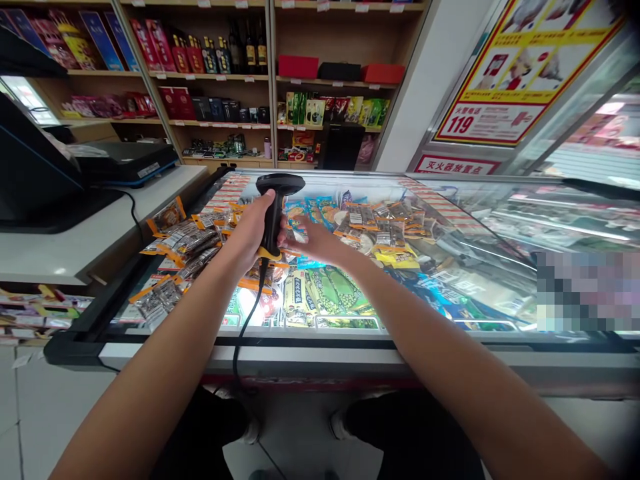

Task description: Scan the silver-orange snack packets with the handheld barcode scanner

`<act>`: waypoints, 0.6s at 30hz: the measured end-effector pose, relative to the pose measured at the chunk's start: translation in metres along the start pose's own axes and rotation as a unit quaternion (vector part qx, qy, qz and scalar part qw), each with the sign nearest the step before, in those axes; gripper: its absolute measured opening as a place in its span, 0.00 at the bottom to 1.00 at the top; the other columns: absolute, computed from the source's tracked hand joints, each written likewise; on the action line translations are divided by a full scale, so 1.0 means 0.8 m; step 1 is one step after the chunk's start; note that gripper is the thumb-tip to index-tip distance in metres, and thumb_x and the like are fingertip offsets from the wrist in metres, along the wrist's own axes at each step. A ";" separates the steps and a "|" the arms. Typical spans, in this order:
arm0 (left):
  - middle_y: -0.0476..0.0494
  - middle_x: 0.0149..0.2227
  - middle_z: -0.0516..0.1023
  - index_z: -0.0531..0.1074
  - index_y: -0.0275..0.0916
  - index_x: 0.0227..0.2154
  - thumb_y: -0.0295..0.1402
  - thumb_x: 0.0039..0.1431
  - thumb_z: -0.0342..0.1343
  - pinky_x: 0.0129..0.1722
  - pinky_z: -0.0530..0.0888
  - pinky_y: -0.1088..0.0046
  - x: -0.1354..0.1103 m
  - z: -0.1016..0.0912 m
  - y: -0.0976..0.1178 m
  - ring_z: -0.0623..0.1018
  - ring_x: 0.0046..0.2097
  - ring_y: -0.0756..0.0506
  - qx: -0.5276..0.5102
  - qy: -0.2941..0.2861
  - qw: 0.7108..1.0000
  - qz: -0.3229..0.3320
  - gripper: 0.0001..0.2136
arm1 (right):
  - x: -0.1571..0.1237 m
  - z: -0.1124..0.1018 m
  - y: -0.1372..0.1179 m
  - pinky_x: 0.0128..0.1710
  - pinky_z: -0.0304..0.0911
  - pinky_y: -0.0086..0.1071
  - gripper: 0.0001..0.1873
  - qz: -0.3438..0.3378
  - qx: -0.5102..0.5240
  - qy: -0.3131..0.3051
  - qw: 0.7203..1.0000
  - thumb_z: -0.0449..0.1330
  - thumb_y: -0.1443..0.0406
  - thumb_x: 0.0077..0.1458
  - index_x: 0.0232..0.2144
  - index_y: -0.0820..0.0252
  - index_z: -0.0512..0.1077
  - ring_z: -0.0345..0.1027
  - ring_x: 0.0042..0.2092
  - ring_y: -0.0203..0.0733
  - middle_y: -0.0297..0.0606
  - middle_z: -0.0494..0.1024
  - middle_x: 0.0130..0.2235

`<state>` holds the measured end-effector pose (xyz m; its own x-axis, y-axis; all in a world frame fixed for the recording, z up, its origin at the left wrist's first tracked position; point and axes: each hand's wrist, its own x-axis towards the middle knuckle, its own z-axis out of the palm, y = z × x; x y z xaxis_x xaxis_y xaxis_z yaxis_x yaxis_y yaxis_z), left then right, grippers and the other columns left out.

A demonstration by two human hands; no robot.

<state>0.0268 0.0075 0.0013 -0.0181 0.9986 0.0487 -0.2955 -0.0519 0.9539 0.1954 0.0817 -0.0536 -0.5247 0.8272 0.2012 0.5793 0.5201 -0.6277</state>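
My left hand (253, 230) is closed round the handle of a black barcode scanner (278, 193) with a yellow band, its head up and its cable (245, 333) hanging down to the floor. My right hand (315, 241) reaches forward just right of the scanner, fingers stretched out flat over the glass lid (450, 267) of a chest freezer. Small orange-and-silver snack packets (175, 247) lie spread on the glass to the left and more packets (385, 227) lie beyond the right hand. The right hand holds nothing that I can see.
A white counter (100, 227) with a black monitor (30, 173) and a flat black device (125, 160) stands at the left. Wooden shelves (270, 80) of bottles and boxes line the back wall. An upright glass cooler (575, 133) with a yellow poster stands at the right.
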 end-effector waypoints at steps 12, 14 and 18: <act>0.52 0.21 0.70 0.65 0.41 0.32 0.50 0.66 0.56 0.16 0.64 0.76 -0.002 0.006 0.004 0.68 0.16 0.52 -0.002 0.018 1.000 -0.014 0.18 | 0.009 0.001 0.012 0.50 0.75 0.52 0.52 0.054 0.181 0.085 0.978 0.69 0.64 0.52 0.74 0.59 0.51 0.74 0.54 0.59 0.54 0.75 0.58; 0.52 0.20 0.70 0.64 0.41 0.32 0.49 0.66 0.56 0.16 0.64 0.76 -0.002 0.007 0.004 0.67 0.16 0.53 -0.005 0.020 1.000 -0.019 0.17 | 0.012 -0.006 0.023 0.56 0.71 0.51 0.48 0.035 0.161 0.117 0.979 0.66 0.65 0.56 0.73 0.60 0.51 0.71 0.59 0.59 0.54 0.74 0.61; 0.52 0.21 0.71 0.63 0.41 0.32 0.48 0.68 0.54 0.16 0.63 0.76 -0.002 0.007 0.002 0.67 0.16 0.53 -0.009 0.012 1.000 -0.025 0.16 | 0.020 -0.017 0.043 0.63 0.64 0.51 0.40 0.007 0.150 0.156 0.976 0.64 0.64 0.57 0.69 0.60 0.58 0.69 0.62 0.57 0.53 0.73 0.62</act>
<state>0.0314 0.0061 0.0041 -0.0261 0.9996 -0.0072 -0.3134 -0.0013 0.9496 0.2154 0.1156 -0.0622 -0.2748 0.8831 0.3804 0.3523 0.4605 -0.8147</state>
